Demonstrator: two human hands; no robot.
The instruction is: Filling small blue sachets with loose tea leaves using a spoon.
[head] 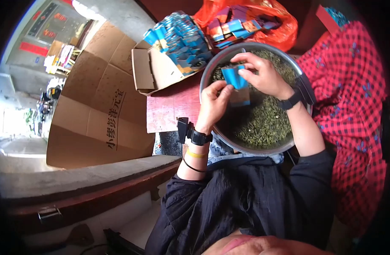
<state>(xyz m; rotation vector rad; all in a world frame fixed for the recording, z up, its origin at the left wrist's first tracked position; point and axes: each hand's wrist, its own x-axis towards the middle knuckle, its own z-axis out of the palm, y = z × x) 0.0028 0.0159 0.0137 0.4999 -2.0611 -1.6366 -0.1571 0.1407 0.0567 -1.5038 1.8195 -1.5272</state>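
A small blue packet [235,78] with a paler lower part is held over a round metal basin [210,125]. My left hand [216,98] pinches the packet's left side between thumb and fingers. At its upper right edge is my right hand [262,75], thumb against the packet and fingers curled above it; a thin metallic piece shows near the fingertips, too small to name. Dried green leaves, like loose tea [265,122], lie in the basin below both hands. Whether the packet's mouth is open cannot be told.
Behind the basin's left side, a cardboard box [143,68] holds many blue packets [185,38]. An orange-red plastic bag [278,32] contains blue and purple packets [233,27]. A large cardboard sheet [96,105] stands left of the red wooden table [174,110]. Red checked cloth [348,95] lies right.
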